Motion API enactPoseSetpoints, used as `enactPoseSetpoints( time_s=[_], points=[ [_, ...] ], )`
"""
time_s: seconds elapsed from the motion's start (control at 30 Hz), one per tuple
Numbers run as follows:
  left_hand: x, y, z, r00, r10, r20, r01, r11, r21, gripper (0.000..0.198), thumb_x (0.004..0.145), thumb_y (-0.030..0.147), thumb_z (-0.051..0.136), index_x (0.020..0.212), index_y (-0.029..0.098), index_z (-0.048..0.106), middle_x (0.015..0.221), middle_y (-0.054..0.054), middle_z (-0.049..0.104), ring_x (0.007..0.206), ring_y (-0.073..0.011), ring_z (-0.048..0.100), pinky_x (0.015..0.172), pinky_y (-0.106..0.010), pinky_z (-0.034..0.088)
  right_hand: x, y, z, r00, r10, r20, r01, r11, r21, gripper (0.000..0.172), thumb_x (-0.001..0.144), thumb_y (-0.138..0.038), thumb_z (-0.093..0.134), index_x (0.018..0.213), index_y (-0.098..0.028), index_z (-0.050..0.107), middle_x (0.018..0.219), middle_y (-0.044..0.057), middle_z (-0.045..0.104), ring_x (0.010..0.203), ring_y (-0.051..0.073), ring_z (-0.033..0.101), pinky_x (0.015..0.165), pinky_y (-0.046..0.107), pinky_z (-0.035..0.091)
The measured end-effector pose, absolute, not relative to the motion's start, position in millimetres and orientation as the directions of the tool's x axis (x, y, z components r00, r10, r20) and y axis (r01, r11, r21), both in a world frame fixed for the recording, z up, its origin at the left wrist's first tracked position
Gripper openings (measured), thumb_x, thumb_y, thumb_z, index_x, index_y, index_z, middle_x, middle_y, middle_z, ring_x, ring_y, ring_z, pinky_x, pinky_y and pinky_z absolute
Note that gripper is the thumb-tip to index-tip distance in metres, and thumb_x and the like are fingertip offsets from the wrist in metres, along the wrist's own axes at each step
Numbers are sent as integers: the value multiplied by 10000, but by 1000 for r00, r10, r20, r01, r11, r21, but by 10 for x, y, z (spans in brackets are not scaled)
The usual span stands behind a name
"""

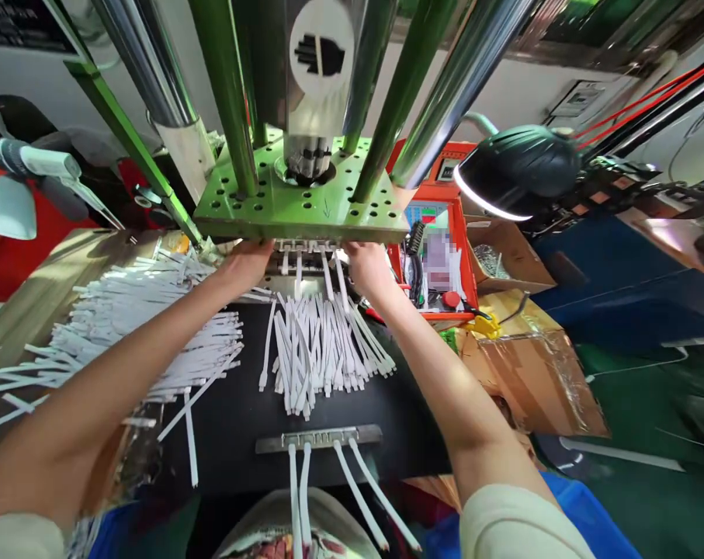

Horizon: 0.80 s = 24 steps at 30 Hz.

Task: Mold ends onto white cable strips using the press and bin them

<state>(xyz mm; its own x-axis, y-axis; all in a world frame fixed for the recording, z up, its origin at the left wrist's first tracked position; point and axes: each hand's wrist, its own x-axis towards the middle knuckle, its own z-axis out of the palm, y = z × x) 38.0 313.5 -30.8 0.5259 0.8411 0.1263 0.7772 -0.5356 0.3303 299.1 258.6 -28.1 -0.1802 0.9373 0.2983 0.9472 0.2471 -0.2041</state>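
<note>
Under the front edge of the green press plate (305,221), a metal cable holder (312,245) carries several white flat cables (327,276) that hang toward me. My left hand (247,265) is closed at the holder's left end, and my right hand (364,264) is closed at its right end. The plate's edge partly hides the fingertips of both hands. A second metal holder (352,435) lies near the table's front edge, with several white cables (348,473) running from it over the edge. Between the two holders a bundle of white cables (322,349) is spread on the black tabletop (235,442).
A large heap of white cables (136,326) covers the left side. Thick green and chrome columns (445,93) rise around the press. On the right are a lit black lamp (518,171), a red toolbox (468,256) and cardboard boxes (532,380).
</note>
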Motion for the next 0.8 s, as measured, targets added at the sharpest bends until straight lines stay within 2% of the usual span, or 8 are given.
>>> enactPoseSetpoints(
  time_s=[0.13,0.2,0.27,0.33,0.4,0.47,0.63,0.8],
  points=[
    [80,1976,-313,640,719,270,593,-686,422,427,1002,181,375,1427,146,399,1301,-150,515,1074,-225,597,934,-351,506,3425,1389,-207,-152,952,267,890,249,-382,306,960,-157,470,1191,-206,665,1135,89,706,991,221,686,827,304,545],
    [-62,1338,-329,743,649,164,504,-703,502,313,1014,146,338,1266,192,518,1148,-86,581,993,-186,605,883,-315,509,3727,700,-144,-117,978,171,866,185,-465,285,945,-212,511,1171,-230,684,1155,69,713,1041,234,689,888,320,551],
    [-127,826,-382,796,606,10,511,-680,526,195,992,174,450,1142,214,567,1074,-57,593,949,-193,596,819,-315,505,4011,80,-89,-69,998,3,871,62,-488,310,914,-277,575,1206,-250,677,1195,68,706,1082,267,686,904,347,567],
    [-102,503,-481,785,619,-19,555,-691,463,143,954,155,521,1078,199,577,1032,-64,596,926,-217,587,778,-341,495,4226,-400,-67,6,993,-120,881,-62,-470,364,879,-322,626,1234,-253,675,1205,79,706,1073,294,696,881,361,593],
    [-37,365,-603,742,664,88,601,-718,350,149,940,85,497,1041,166,570,1003,-85,598,940,-243,583,783,-377,486,4335,-713,-101,51,982,-184,884,-130,-449,380,862,-333,640,1227,-244,690,1190,89,716,1048,303,710,861,356,612],
    [-15,366,-698,709,672,216,613,-738,282,161,945,37,451,1012,146,550,981,-95,599,954,-249,581,802,-392,482,4312,-864,-200,46,985,-166,893,-115,-436,364,862,-321,624,1203,-228,712,1158,94,730,1026,299,720,847,348,623],
    [-352,714,-591,745,560,362,450,-823,346,177,951,13,463,1066,145,489,949,-66,584,857,-178,550,770,-314,479,3687,-727,-522,-198,979,47,884,199,-423,374,898,-171,544,1243,-214,683,1270,100,677,1200,285,637,991,428,569],
    [-600,1336,-334,754,493,434,411,-870,273,231,927,2,466,1114,137,468,982,-92,584,903,-194,556,808,-327,490,2931,-130,-473,-357,923,143,751,374,-544,549,943,-65,440,1464,-237,454,1340,100,629,1254,210,598,1013,359,551]
  ],
)
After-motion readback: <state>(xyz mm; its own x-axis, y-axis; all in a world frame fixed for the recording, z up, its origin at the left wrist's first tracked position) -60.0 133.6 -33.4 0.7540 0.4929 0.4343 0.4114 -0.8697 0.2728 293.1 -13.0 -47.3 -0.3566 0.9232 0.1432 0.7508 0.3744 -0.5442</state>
